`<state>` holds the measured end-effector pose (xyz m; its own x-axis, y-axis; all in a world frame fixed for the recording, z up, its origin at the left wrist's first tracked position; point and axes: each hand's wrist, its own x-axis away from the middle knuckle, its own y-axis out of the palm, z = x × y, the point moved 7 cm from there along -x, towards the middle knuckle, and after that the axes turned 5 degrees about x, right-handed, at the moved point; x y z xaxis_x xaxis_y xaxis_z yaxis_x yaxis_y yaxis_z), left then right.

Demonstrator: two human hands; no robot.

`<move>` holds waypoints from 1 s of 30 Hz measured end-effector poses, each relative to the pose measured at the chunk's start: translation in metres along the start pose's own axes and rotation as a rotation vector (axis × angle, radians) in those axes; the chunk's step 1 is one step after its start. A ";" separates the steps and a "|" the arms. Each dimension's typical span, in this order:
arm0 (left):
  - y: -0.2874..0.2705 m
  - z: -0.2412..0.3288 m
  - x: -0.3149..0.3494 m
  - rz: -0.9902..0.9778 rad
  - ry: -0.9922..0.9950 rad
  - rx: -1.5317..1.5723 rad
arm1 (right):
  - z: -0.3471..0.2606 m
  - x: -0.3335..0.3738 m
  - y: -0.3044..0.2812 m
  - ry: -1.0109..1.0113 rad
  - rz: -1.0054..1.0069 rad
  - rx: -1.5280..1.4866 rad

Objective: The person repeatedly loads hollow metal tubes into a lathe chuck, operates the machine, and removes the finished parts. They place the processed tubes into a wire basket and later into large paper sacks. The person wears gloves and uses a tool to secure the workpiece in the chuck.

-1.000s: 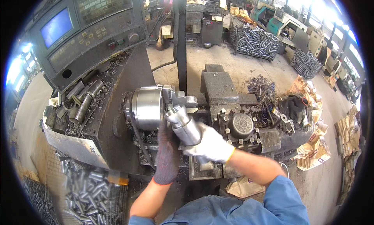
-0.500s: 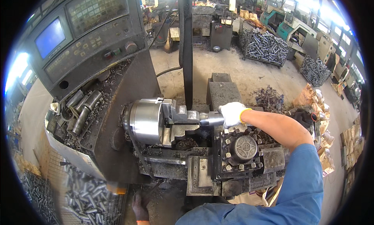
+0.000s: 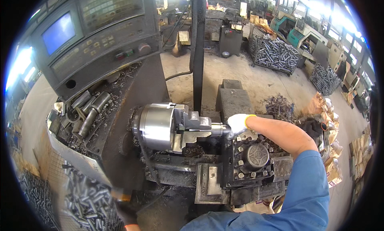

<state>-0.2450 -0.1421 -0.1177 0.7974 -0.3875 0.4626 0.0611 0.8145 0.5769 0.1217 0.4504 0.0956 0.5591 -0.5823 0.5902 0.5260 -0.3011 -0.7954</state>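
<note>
Metal mesh bin (image 3: 56, 169), lower left: heaped metal tubes (image 3: 88, 199). Right hand (image 3: 237, 124): clasping metal cylinder (image 3: 217, 129) at chuck (image 3: 157, 127). Left hand (image 3: 125, 213): near bin, grip indeterminable.

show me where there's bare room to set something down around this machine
Bare floor shows between the black post and the full wire basket. Crowded: the left tray, heaped with metal tubes, and the bolted block beside the right hand.
</note>
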 end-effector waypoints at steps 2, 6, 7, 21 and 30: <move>0.006 -0.001 -0.001 -0.010 -0.103 0.084 | -0.012 0.002 -0.010 -0.118 0.148 -0.151; 0.006 0.007 -0.006 -0.042 0.064 -0.195 | -0.034 0.008 -0.030 -0.221 0.368 -0.393; 0.002 0.013 -0.007 0.029 0.184 -0.348 | -0.038 0.012 -0.033 -0.220 0.374 -0.387; 0.336 0.086 0.156 -0.346 1.659 -1.208 | -0.085 0.291 0.021 -0.392 0.970 -0.971; 0.630 0.095 0.048 -0.148 1.367 -1.652 | -0.089 0.282 0.093 -0.277 0.746 -0.917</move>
<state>-0.2256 0.3112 0.3318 0.5133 -0.6103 -0.6033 -0.1254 0.6422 -0.7562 0.2711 0.1909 0.1753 0.7083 -0.6930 -0.1345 -0.5699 -0.4488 -0.6884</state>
